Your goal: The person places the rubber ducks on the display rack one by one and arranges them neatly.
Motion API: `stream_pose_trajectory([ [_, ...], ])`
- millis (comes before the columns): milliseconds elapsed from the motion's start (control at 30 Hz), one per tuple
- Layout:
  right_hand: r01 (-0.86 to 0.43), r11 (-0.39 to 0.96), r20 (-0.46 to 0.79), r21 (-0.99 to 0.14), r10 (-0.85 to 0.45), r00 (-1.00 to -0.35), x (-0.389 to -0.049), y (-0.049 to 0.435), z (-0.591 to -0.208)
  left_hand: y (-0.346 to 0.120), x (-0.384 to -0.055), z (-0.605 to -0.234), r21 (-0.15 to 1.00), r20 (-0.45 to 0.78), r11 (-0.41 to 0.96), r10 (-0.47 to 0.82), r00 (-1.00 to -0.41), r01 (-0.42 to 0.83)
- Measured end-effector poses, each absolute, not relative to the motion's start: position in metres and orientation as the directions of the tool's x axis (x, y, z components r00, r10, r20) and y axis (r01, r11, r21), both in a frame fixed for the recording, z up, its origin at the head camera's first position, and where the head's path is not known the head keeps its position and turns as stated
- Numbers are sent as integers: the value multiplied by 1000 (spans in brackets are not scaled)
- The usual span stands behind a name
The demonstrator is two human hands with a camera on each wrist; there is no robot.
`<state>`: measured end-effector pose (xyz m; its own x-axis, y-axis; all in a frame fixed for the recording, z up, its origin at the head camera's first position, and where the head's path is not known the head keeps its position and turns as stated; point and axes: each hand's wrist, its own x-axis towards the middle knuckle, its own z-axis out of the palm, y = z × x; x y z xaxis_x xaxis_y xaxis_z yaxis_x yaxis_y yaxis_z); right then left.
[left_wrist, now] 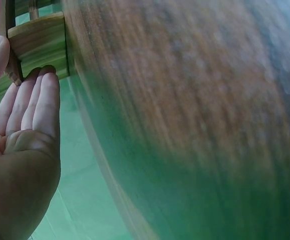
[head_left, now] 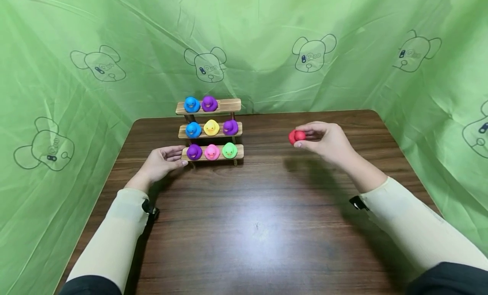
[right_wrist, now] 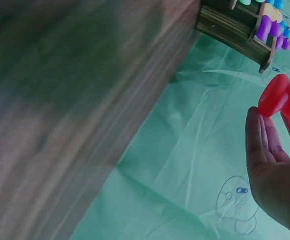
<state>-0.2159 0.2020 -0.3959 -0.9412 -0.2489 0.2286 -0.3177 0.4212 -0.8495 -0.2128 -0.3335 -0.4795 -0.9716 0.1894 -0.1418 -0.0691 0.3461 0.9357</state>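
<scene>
A three-tier wooden stand [head_left: 230, 105] stands left of centre at the table's back, bearing several rubber ducks. Its top board carries a blue duck [head_left: 192, 104] and a purple duck [head_left: 209, 104], left and middle. Blue, yellow [head_left: 211, 127] and purple ducks line the middle board; purple, pink [head_left: 212, 152] and green [head_left: 230, 150] ones the bottom. My left hand [head_left: 162, 161] holds the left end of the bottom board, thumb in front and fingers behind [left_wrist: 39, 102]. Raised over the table at right, my right hand [head_left: 324, 142] pinches a red duck [right_wrist: 276, 97] between thumb and fingers.
The dark wood-grain table [head_left: 259, 193] extends in front of the stand and under both arms. Green cloth [head_left: 259, 28] printed with animal heads hangs behind and on both sides, close to the table's back edge.
</scene>
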Motion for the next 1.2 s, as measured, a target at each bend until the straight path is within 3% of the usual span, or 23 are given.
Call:
stream_pose_trajectory([
  [700,-352,412,219,-840,-337,-916,-288,92,-353,-336,-215,-481,940,-131,337,195,-972,-59],
  [1200,-341,520,187,-783,-327,-927,-330,24,-356,-335,-216,-482,940,-127,335,188,-974,-58],
])
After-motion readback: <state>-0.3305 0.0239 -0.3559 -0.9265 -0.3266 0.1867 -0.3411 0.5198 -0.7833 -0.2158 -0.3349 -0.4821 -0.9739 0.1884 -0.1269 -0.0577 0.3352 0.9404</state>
